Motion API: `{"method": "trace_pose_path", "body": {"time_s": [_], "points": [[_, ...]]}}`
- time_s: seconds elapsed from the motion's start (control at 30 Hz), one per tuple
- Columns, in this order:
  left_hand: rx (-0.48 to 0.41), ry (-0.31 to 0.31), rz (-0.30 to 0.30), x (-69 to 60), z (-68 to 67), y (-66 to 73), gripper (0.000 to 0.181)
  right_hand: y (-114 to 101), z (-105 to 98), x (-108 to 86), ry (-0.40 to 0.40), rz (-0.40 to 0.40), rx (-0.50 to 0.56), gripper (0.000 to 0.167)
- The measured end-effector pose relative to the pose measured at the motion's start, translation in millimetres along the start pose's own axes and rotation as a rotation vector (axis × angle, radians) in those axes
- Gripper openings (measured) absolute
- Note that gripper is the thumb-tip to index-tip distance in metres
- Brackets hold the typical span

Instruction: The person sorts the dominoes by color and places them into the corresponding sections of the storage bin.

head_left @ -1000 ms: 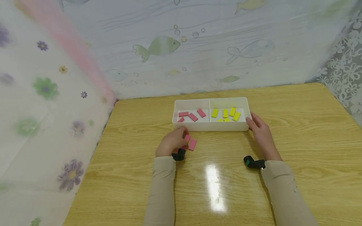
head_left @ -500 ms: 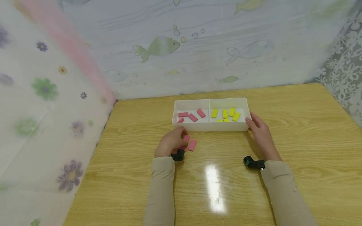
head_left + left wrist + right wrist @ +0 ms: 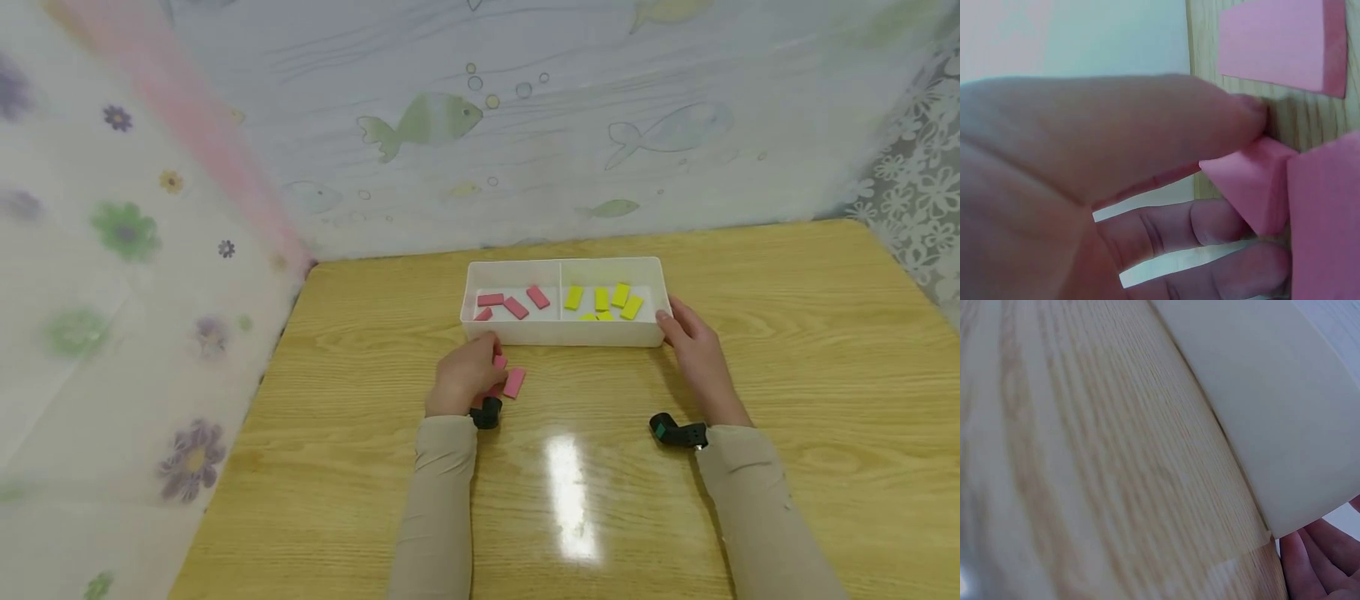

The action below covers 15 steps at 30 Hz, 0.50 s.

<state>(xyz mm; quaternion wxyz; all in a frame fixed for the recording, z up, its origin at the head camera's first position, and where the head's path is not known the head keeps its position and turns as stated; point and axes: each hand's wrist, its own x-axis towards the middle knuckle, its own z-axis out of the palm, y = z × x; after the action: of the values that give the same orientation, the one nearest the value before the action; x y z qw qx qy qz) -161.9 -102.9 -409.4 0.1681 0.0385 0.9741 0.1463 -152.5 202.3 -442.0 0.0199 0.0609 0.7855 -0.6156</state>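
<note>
My left hand (image 3: 467, 373) is low over the table, just in front of the white divided box (image 3: 570, 334). Between its thumb and fingers it pinches a pink domino-like block (image 3: 1254, 178), seen closely in the left wrist view. Another pink block (image 3: 514, 383) lies flat beside the fingers, and more pink is partly covered by the hand. At the box's right end, my right hand (image 3: 696, 354) grips the wall, thumb on the front corner and fingers along the side; the right wrist view catches only some of its fingers (image 3: 1300, 565).
Inside the box, several pink blocks (image 3: 515, 307) lie left of the divider (image 3: 560, 292) and several yellow blocks (image 3: 602, 299) lie right of it. The wooden table (image 3: 337, 350) meets a fish-patterned curtain (image 3: 525, 183) behind and a flowered one (image 3: 150, 333) on the left.
My left hand and forearm have shifted slightly to the right, staying by the pink blocks. The right hand keeps its place on the box, and the blocks inside have not moved.
</note>
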Motion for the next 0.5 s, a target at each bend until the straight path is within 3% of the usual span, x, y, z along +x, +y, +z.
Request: {"method": "trace_pose_path", "body": {"time_s": [0.5], "points": [[-0.098,-0.021,0.045,-0.3,-4.8,-10.3,0.018,-1.8,-0.5,-0.3,-0.002,-0.002,0.009,0.067]]}}
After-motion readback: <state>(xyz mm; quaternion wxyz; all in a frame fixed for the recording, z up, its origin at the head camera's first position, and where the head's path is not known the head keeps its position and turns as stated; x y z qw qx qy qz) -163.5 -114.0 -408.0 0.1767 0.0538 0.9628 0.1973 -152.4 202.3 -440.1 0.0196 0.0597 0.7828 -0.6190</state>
